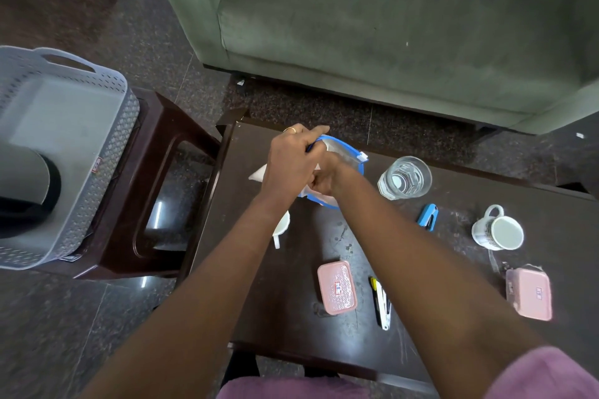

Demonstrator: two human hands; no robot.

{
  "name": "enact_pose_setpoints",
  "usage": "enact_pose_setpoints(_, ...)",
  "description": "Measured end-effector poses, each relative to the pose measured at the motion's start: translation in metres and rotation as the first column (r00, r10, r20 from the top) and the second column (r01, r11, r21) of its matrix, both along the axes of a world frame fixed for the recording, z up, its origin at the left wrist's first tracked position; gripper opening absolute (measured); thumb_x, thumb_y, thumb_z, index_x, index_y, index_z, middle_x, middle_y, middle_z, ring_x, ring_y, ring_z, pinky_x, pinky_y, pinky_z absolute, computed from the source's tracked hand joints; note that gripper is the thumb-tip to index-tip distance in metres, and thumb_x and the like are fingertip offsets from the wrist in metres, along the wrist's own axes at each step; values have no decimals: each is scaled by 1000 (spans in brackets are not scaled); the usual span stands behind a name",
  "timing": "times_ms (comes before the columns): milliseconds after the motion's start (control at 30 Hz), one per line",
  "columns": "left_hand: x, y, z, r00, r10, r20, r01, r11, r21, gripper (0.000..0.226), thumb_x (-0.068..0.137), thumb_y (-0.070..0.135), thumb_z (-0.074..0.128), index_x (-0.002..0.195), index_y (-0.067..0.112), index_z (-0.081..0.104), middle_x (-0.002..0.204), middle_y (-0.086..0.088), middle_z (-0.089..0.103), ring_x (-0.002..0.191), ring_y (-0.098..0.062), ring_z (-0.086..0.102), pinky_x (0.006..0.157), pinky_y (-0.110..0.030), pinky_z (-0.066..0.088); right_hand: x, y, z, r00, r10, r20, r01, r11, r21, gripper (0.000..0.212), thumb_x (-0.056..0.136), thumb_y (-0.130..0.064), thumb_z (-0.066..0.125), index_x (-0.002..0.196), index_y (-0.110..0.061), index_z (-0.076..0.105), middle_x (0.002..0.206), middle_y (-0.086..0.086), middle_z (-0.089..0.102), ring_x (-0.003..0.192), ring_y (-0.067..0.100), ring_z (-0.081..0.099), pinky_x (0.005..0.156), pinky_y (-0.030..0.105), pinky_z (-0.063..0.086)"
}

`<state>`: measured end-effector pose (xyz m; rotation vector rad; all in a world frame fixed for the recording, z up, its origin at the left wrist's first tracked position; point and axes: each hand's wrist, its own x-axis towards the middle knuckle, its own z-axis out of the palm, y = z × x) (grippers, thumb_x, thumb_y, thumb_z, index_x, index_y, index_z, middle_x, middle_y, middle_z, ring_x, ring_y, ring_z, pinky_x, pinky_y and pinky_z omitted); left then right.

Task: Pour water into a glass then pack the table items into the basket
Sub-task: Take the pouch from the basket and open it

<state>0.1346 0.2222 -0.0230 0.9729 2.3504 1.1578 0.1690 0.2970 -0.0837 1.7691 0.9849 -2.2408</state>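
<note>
Blue-rimmed and clear, the container (348, 155) sits at the far left part of the table (285, 317), and both hands are on it. The left hand (291, 162) grips the blue rim from above, while the right hand (324, 180) is clenched on its near side; what the right fingers hold exactly I cannot tell, because the hands cover it. Something white shows under the left hand, maybe a cloth or paper. The glass (404, 177) stands just beside the container on the right and already has water in it, so I judge the pouring is done and the packing is the step now. The basket (107, 152) waits on a stool (168, 139) left of the table, well apart, with a dark and grey object already inside. The container looks like light plastic, stiff at the rim and probably a little slippery on the clear wall, so the rim is the best place to hold. The glass is fragile and heavy with water; it should be taken around the body and kept upright. The mug (497, 230) offers its handle. The two pink boxes (337, 288), the stapler (428, 216) and the pen (381, 303) are small, light and easy to pinch.
</note>
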Motion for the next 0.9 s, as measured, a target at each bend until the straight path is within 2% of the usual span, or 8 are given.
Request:
enact_pose_setpoints(133,2,-1,-3,1000,14,28,-14,1000,10,35,83,2,53,112,14,68,65,8,42,69,-11,47,64,-5,33,-2,-9,-6,993,99,58,-109,967,228,28,94,-22,42,66,-18,44,59,-1,44,51,9,43,50,20,34)
enact_pose_setpoints(200,2,-2,-4,1000,8,15,-8,1000,3,34,83,3,54,112,14,68,65,7,46,70,-11,48,64,-5,34,-2,-10,-11,994,95,52,-107,938,331,26,95,-22,42,68,-20,45,70,1,51,67,15,53,67,29,51)
enact_pose_setpoints(267,2,-3,-5,1000,-5,0,5,1000,-30,33,84,4,54,112,14,68,75,-9,58,74,-16,54,71,-16,39,-2,-11,-13,991,116,71,-135,893,429,26,94,-17,42,68,-23,45,80,4,54,82,23,56,82,41,53)
enact_pose_setpoints(400,1,-4,-11,1000,4,-7,-4,995,-100,31,85,8,56,113,13,68,87,-18,65,86,-25,60,77,-21,38,4,-12,-6,910,126,394,-376,650,661,30,90,-13,45,61,-15,49,77,4,57,74,19,52,56,26,35)
enact_pose_setpoints(533,6,-2,-14,999,36,33,-31,992,-122,33,84,6,54,114,13,68,90,-19,64,87,-25,60,72,-15,32,17,-17,10,896,10,444,-366,581,727,17,87,-10,49,88,-5,65,95,14,68,86,30,62,61,28,36)
enact_pose_setpoints(667,10,2,-15,999,29,35,-25,992,-124,34,85,6,53,115,12,67,94,-18,65,91,-26,60,78,-19,35,25,-14,18,915,-54,400,-281,626,727,19,83,-3,53,102,-4,53,107,17,65,100,34,60,71,32,42)
enact_pose_setpoints(767,12,3,-17,999,36,34,-31,992,-124,34,86,6,52,116,12,66,97,-17,66,93,-25,60,81,-20,37,29,-9,19,913,-63,404,-236,725,647,23,86,-6,53,108,-2,57,115,20,62,105,36,60,84,37,49)
enact_pose_setpoints(900,16,3,-18,999,37,31,-33,992,-120,33,86,8,52,114,14,68,93,-18,65,90,-25,60,78,-21,36,34,-7,24,934,-71,350,-154,804,574,23,84,-10,54,104,-4,62,112,18,65,102,35,62,83,37,54)
